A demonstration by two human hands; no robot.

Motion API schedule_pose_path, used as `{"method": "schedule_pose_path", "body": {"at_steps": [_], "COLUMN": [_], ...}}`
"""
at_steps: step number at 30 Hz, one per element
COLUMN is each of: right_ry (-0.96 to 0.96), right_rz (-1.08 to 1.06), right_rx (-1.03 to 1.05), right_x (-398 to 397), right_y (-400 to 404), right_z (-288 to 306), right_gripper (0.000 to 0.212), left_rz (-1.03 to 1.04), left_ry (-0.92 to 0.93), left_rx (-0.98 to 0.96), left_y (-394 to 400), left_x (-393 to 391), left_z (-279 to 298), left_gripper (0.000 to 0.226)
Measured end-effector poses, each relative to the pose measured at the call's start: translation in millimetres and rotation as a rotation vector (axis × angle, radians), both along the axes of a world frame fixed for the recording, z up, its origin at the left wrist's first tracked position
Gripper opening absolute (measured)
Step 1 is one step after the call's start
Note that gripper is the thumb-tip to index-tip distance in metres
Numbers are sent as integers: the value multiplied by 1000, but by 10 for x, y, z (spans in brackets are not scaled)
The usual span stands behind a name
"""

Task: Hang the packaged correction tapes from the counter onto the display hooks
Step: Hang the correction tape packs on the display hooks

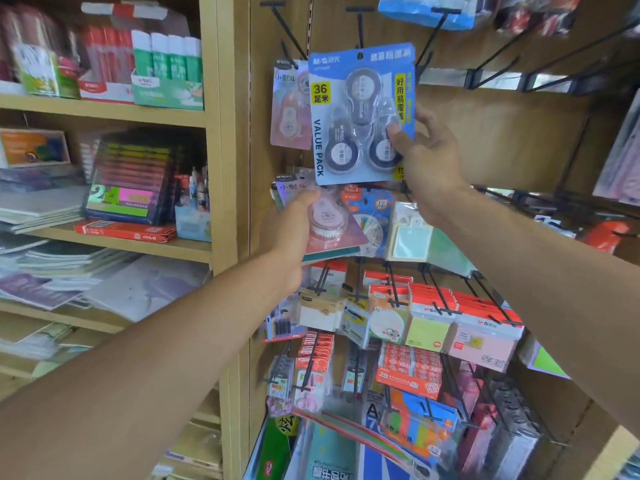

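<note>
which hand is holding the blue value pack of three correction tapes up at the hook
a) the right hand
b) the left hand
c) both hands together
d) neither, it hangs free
a: the right hand pinches the lower right corner of the blue value pack, thumb on its front, while the left hand grips a separate stack of pink correction tape packs lower down.

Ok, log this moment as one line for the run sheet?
right hand: pinches blue pack at hook | left hand: holds pink packs | hung: one pink pack beside
</note>
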State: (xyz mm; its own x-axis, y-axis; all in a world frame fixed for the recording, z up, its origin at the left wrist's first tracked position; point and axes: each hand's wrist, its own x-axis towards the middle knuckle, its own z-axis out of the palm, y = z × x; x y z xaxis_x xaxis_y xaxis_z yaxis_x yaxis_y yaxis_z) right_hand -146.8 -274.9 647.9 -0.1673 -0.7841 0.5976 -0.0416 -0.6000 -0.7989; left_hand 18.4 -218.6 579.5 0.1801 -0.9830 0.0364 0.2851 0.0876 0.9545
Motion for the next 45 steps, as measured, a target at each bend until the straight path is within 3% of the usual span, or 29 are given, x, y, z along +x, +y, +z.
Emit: {"method": "schedule_pose_path", "body": {"at_steps": [9, 23, 32, 45], "right_ry": [12, -2, -89, -81], "right_rz": [-107, -138, -178, -213], "right_rx": [-51, -108, -100, -125], "right_x": [140, 202, 295, 299], "right_y": [-266, -482, -560, -590], "right_z": [140, 157, 210, 210], "right_gripper": [21, 21, 23, 22], "left_rz": [48, 207, 147, 121], "left_ry": [53, 161, 121, 96], "left_rx": [-11, -234, -252, -274], "left_y": [-58, -80, -129, -208], "left_x": [22, 202, 200, 205], "left_z": [-83, -80, -5, 86], "left_gripper": [41, 11, 24, 10]}}
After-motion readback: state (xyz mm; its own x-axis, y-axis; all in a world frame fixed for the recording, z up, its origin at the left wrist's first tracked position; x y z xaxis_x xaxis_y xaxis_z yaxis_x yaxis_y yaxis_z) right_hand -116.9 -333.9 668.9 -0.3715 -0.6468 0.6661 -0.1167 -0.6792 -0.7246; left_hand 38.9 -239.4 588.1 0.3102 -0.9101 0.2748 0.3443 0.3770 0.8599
